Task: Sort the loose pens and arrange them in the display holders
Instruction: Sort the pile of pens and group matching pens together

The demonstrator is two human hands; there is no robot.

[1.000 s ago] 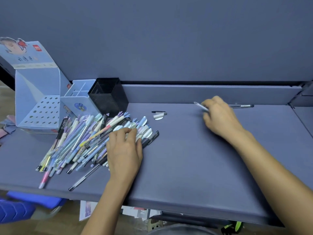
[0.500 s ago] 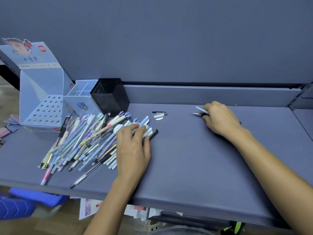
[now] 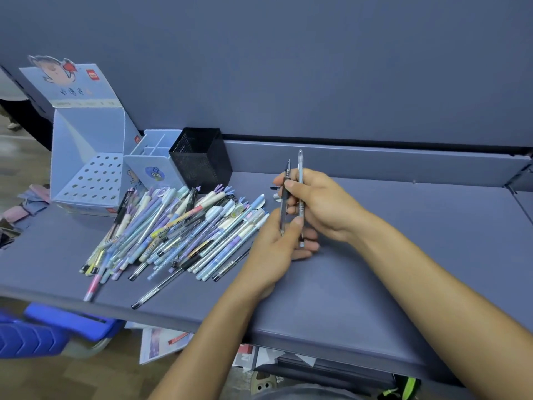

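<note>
A big pile of loose pens (image 3: 178, 235), mostly pastel blue and purple, lies fanned on the grey table's left half. Behind it stand three holders: a black mesh cup (image 3: 199, 160), a pale blue divided holder (image 3: 150, 166) and a pale blue display box with a perforated ramp (image 3: 89, 174). Just right of the pile, my right hand (image 3: 326, 203) holds a dark pen (image 3: 284, 207) and a pale clear pen (image 3: 300, 174) upright side by side. My left hand (image 3: 274, 252) pinches their lower ends between thumb and fingers.
A raised ledge (image 3: 375, 166) runs along the table's back under a grey wall. Small cap pieces (image 3: 276, 196) lie partly hidden behind my right hand. Blue plastic items (image 3: 31, 336) and papers (image 3: 161, 342) sit on the floor below the front edge. Pink scraps (image 3: 17, 210) lie far left.
My right hand has brought two pens from the back right of the table to the middle and stood them upright. My left hand has left the pile and taken their lower ends.
</note>
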